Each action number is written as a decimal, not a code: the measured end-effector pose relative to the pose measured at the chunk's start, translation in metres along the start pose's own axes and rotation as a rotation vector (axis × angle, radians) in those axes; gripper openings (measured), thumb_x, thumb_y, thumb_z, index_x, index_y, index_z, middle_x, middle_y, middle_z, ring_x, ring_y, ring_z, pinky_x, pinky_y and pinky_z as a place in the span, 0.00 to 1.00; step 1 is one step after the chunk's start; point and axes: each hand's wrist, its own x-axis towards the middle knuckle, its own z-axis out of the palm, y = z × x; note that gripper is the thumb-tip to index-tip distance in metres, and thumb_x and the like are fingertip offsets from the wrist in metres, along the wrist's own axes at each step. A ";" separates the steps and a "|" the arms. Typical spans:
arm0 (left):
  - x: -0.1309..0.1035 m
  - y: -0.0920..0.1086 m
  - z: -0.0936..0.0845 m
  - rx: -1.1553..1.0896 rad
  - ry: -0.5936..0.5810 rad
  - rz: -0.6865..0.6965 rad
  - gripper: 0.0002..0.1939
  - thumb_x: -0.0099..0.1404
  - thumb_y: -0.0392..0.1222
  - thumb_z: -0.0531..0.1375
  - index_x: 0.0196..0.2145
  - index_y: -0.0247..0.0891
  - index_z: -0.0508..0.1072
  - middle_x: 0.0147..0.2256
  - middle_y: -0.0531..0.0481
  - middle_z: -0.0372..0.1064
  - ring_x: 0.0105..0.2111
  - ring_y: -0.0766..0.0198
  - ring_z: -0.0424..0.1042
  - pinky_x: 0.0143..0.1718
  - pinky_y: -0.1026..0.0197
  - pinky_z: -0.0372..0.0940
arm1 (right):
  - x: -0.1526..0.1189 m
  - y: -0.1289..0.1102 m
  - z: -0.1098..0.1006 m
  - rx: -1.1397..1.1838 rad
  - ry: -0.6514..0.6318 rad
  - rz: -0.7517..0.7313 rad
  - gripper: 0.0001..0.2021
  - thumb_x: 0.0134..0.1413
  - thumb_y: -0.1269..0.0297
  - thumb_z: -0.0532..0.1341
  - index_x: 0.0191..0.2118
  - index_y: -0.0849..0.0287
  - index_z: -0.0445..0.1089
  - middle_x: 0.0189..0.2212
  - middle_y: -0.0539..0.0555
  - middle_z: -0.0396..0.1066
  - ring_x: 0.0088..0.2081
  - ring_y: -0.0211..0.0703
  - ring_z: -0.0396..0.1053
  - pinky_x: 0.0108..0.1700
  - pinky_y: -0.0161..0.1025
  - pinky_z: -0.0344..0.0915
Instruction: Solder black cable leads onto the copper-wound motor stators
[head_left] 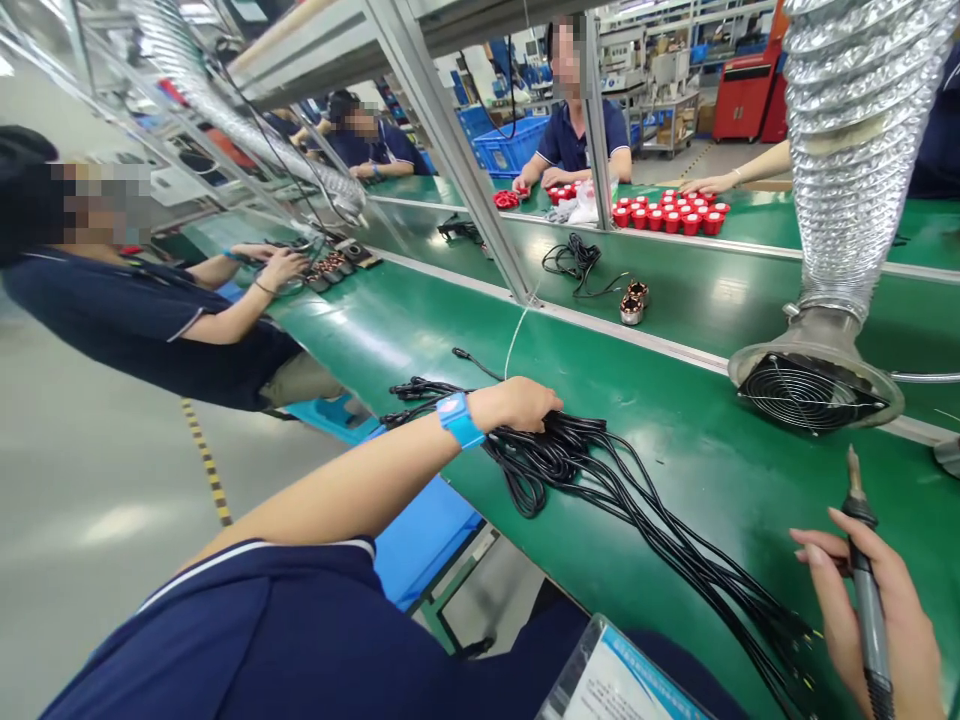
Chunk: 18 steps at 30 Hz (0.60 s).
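My left hand (529, 403), with a blue band at the wrist, rests on a bundle of black cables (570, 450) on the green bench. Its fingers curl down over the coiled part, and the fingertips are partly hidden. Long cable ends run from the bundle toward the lower right, with small bare wire tips near my right hand. In my right hand (889, 600) is a soldering iron (870, 600), held like a pen with its metal tip pointing up and away. The iron is clear of the cables.
A fume extractor fan (814, 390) hangs above the bench at right. Past the metal rail lie a cable coil (576, 258) and copper-wound stators (634, 302). Red cups (671, 215) stand on the far bench. Co-workers sit at left and opposite. A slanted metal post (457, 150) rises mid-bench.
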 end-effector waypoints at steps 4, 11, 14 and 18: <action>-0.014 0.003 -0.001 0.112 -0.061 0.002 0.16 0.60 0.39 0.62 0.47 0.38 0.75 0.46 0.42 0.75 0.43 0.53 0.74 0.42 0.60 0.64 | -0.002 -0.007 -0.002 0.066 0.049 0.105 0.32 0.52 0.38 0.58 0.56 0.55 0.65 0.38 0.54 0.77 0.39 0.47 0.74 0.50 0.44 0.64; -0.044 -0.006 -0.035 0.252 0.181 0.002 0.15 0.68 0.41 0.53 0.51 0.38 0.69 0.47 0.45 0.72 0.42 0.58 0.74 0.37 0.61 0.64 | -0.003 -0.015 -0.002 0.065 0.031 0.153 0.32 0.50 0.36 0.58 0.55 0.53 0.65 0.38 0.53 0.76 0.40 0.50 0.74 0.51 0.47 0.64; -0.039 -0.005 -0.045 0.320 0.269 -0.046 0.13 0.69 0.41 0.52 0.49 0.37 0.68 0.47 0.45 0.71 0.42 0.58 0.74 0.36 0.62 0.64 | 0.000 -0.008 0.000 0.028 0.025 0.123 0.32 0.51 0.37 0.57 0.55 0.53 0.64 0.38 0.53 0.76 0.39 0.50 0.74 0.51 0.48 0.64; -0.013 0.016 -0.039 0.288 0.319 0.004 0.13 0.66 0.34 0.53 0.48 0.35 0.68 0.47 0.42 0.69 0.37 0.61 0.74 0.33 0.63 0.64 | 0.005 0.003 0.003 0.027 0.043 0.101 0.27 0.55 0.42 0.57 0.55 0.52 0.63 0.37 0.53 0.77 0.39 0.49 0.74 0.49 0.47 0.65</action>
